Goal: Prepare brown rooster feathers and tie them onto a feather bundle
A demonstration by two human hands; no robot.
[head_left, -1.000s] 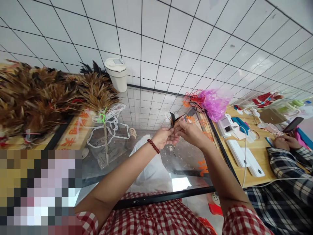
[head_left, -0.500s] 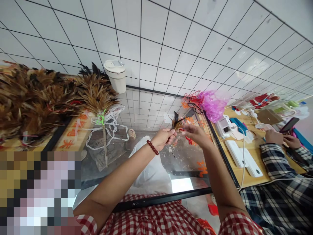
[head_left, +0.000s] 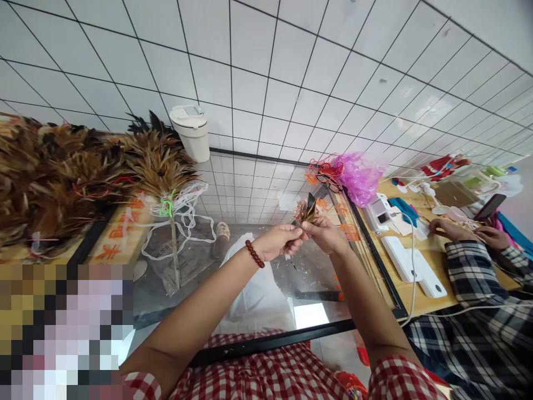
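A small bunch of brown and black feathers (head_left: 308, 209) points up above the glass tabletop, between my two hands. My right hand (head_left: 328, 235) pinches it near its lower end. Close against it, my left hand (head_left: 280, 242), with a beaded bracelet on the wrist, has its fingers closed at the base of the bunch. The quill ends are hidden behind the fingers. To the left, a feather duster (head_left: 164, 161) lies with its stick (head_left: 175, 255) towards me, tied with green string beside a tangle of white ribbon (head_left: 187, 214).
A large heap of brown feathers (head_left: 50, 178) fills the left side. A white lidded cup (head_left: 190, 136) stands by the tiled wall. Pink plastic (head_left: 360, 178) and red cord lie at the back right. A co-worker's hands (head_left: 452, 229) are over the wooden table (head_left: 381, 289), near white devices and cables.
My right hand has come in to the feathers and closed on them, its fingers having been apart. The bunch has shifted slightly right. The co-worker's hands have moved apart.
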